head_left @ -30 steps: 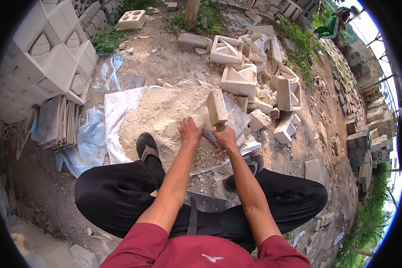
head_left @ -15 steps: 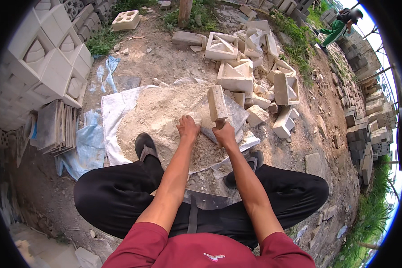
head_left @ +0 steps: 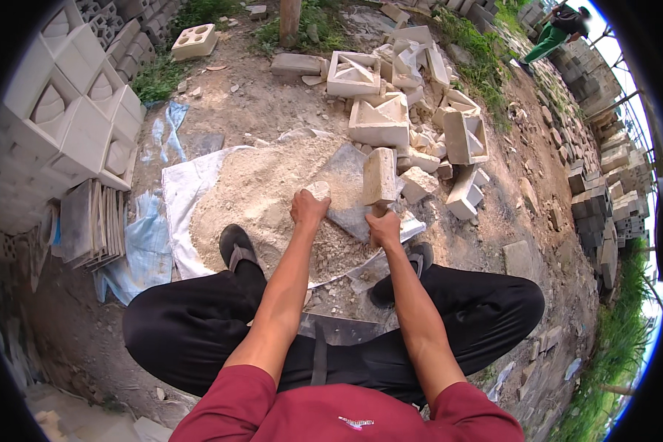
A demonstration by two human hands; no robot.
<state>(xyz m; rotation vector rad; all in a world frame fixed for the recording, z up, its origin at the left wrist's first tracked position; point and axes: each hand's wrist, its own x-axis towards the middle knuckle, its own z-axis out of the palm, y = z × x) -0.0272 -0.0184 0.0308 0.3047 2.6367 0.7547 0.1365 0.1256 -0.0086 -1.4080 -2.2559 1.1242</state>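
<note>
My right hand grips the short handle of a mallet, whose blocky, dust-covered head is raised beyond my fist. Closed round a pale, broken block chunk, my left hand is at the near left edge of a flat grey slab. The chunk's pale top shows above my fingers. Crushed, sandy rubble is heaped around the slab, on a white sheet between my feet. The mallet head is apart from the chunk, to its right.
Broken cream blocks are piled beyond the slab. Stacked patterned blocks stand at the left, with thin boards and blue plastic below them. A wooden post rises at the back. Another person is at the far right.
The mallet has shifted right, away from my left hand. More of the chunk in my left hand now shows. The far person's posture has changed, and the whole view has shifted slightly.
</note>
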